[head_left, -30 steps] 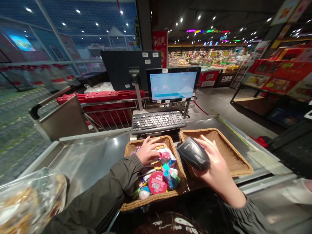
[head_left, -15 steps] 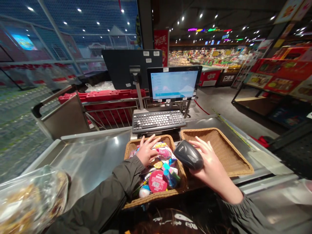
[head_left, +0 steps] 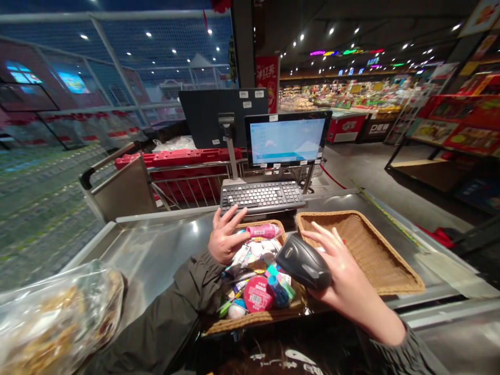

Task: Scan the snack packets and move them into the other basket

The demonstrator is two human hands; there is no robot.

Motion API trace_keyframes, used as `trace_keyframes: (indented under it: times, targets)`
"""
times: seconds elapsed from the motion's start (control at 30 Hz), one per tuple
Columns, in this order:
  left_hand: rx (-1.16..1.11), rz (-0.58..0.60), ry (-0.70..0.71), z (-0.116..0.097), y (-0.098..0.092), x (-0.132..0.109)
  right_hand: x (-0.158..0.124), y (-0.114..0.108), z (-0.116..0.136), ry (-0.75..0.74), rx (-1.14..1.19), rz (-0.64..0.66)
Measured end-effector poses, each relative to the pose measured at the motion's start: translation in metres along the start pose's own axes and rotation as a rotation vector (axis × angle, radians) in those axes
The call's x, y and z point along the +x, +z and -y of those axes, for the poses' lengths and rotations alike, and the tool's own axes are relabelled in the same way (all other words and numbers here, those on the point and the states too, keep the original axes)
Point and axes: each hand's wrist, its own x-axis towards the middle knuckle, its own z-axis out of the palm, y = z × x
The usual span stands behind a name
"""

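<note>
My left hand is over the far left part of a wicker basket, its fingers spread. Its thumb tip is at the left end of a pink bottle, which lies sideways at the basket's far side; whether they touch I cannot tell. Packed in the same basket are several small goods, among them a round red tub with a barcode and a blue-capped tube. In my right hand is a black barcode scanner, held above the basket's right edge, its head pointing left.
A second wicker basket stands to the right. Behind the baskets are a keyboard and a lit monitor. A clear plastic bag of food lies on the metal counter at left. A trolley with red crates stands beyond.
My left hand has moved left and its fingers are more widely spread. The pink bottle has shifted toward the basket's far side. The scanner stays in my right hand; the view has turned slightly left.
</note>
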Motion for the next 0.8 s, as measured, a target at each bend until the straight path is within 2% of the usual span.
trace_keyframes:
  times: [0.13, 0.37, 0.57, 0.8]
  targets:
    - [0.014, -0.043, -0.003, 0.004, -0.008, -0.004, 0.001, -0.002, 0.004, -0.031, 0.0, 0.006]
    - [0.042, 0.066, -0.094, 0.007, -0.028, -0.009, 0.003, -0.001, 0.01, -0.053, 0.016, 0.01]
    - [0.056, -0.038, -0.042, 0.015, -0.026, -0.015, 0.002, -0.001, 0.013, -0.066, 0.022, 0.022]
    - [0.07, -0.06, -0.048, 0.018, -0.03, -0.018, 0.002, -0.001, 0.014, -0.075, 0.026, 0.042]
